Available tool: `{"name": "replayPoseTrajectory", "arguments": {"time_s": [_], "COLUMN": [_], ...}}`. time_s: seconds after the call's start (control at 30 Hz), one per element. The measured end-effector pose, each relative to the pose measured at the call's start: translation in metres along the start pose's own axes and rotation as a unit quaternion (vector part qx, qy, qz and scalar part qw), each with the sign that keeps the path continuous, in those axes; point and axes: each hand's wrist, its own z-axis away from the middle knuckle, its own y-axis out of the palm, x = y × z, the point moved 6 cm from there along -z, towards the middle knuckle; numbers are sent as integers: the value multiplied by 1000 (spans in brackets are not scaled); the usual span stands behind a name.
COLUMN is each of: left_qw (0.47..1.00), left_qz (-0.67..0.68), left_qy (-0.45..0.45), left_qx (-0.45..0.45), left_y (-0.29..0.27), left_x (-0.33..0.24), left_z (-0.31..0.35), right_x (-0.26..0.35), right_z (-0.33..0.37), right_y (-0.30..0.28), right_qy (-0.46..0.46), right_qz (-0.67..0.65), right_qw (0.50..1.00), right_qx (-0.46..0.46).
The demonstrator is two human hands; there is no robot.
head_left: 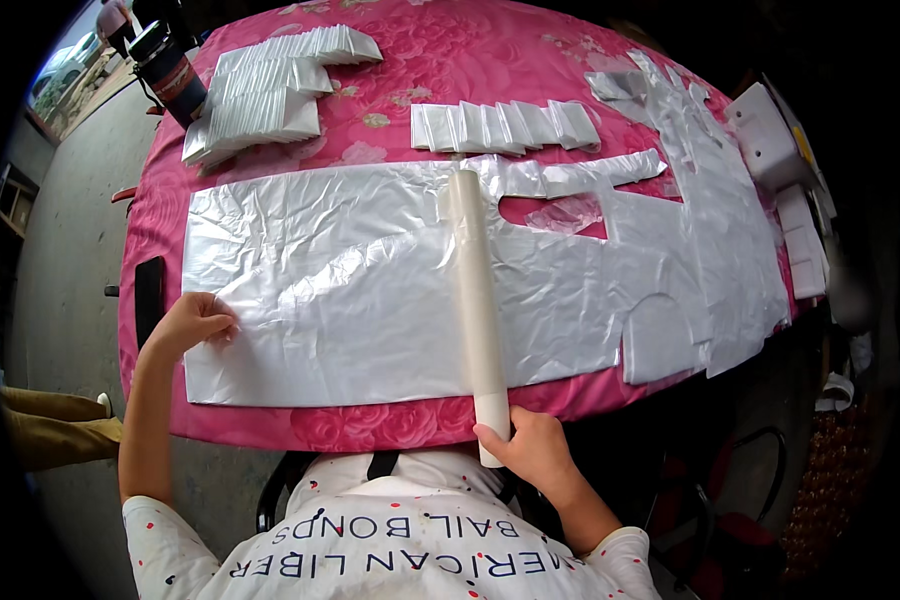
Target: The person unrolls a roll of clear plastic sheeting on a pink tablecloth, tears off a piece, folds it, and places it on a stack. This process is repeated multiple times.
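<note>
A wide white plastic bag point(350, 330), thin and wrinkled, lies flat across the near half of the table. At its left edge my left hand point(196, 322) has its fingers closed, pinching the plastic. A long pale tube point(478, 300) lies crosswise over the bag, from its far edge to past the table's near edge. My right hand point(530, 447) is wrapped round the tube's near end, just off the table. More white bags with cut-out handles point(660, 330) spread out to the right, partly overlapping.
Folded white bags stand in rows point(270, 95) at the far left, with another fanned row point(505, 127) at the back. A dark flask point(170, 80) and a black phone-like slab point(149, 300) sit at the left edge. White containers point(770, 140) stand right; someone's legs point(60, 430) show left.
</note>
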Motion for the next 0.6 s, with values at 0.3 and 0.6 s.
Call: {"name": "replayPoseTrajectory", "arguments": {"time_s": [0.3,0.6], "left_qw": [876,847], "left_qz": [-146,-266], "left_qy": [430,436], "left_qx": [-164,-145], "left_y": [146,265], "left_x": [-152,-155], "left_z": [36,-4], "right_x": [-2,-12], "right_z": [-3,-11], "right_y": [-2,2], "right_qy": [29,7], "right_qz": [-43,19], "right_qw": [998,977], "right_qx": [42,211]}}
